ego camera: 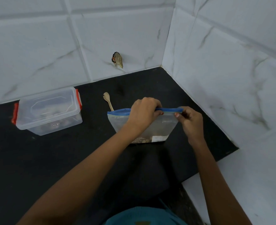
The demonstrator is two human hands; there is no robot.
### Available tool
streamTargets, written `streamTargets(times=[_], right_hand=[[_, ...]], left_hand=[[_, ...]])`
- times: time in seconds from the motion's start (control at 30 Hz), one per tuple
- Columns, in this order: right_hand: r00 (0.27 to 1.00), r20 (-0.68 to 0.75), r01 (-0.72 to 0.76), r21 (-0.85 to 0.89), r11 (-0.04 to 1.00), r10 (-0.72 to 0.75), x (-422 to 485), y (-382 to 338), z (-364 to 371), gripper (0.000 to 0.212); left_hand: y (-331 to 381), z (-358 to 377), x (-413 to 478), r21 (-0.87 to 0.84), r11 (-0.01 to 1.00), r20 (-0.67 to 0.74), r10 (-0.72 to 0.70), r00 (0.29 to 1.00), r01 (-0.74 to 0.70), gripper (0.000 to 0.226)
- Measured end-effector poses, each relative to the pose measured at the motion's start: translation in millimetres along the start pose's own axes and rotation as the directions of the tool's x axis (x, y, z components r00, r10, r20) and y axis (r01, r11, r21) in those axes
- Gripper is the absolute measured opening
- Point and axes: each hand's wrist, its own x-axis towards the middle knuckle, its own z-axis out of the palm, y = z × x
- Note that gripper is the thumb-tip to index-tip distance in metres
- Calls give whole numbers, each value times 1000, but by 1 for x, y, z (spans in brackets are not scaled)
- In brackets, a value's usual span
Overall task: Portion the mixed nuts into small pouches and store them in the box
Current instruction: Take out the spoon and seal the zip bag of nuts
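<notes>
At the left, close to the back edge of the black worktop [52, 159], stands the clear box [48, 111] with red latches. Its lid is on, and dim brownish shapes show through the walls. Whether these are filled pouches is hard to tell.

Toward the middle a wooden spoon [108, 99] lies near the back edge. Its handle end is hidden behind the zip pouch [117, 120], which stands upright on the worktop near the right edge.

The left hand [143, 111] comes over the pouch from above, with fingers curled round the blue zip strip near its middle. The right hand [190, 122] pinches the strip's right end between thumb and fingers.

Some brownish contents [147, 139] sit low in the pouch, blurred by the plastic, so I cannot say for sure they are nuts.

As a judgement, the step in hand is working the zip, but opening and sealing look alike here. This pouch is not in the box, so storing it is left to do. The shut box with something inside suggests some portions may already be stored.

On the tiled wall [36, 46] above the back edge clings a small crumpled thing [117, 60], too unclear to name. The left arm hides the middle of the pouch.
</notes>
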Motion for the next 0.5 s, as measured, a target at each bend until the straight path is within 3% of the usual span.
streamTargets(times=[0.23,0.37,0.5], right_hand=[[983,181,-38,66,997,25,3,-11,-5,28],[990,126,-40,-125,991,56,8,-16,-3,23],[994,102,-28,-168,985,46,8,-17,1,25]], left_hand=[[-2,1,-1,32,999,-28,13,1000,-12,24],[-4,2,-2,-1,999,-11,39,999,-39,22],[-7,-2,-2,-81,996,31,29,999,-27,22]])
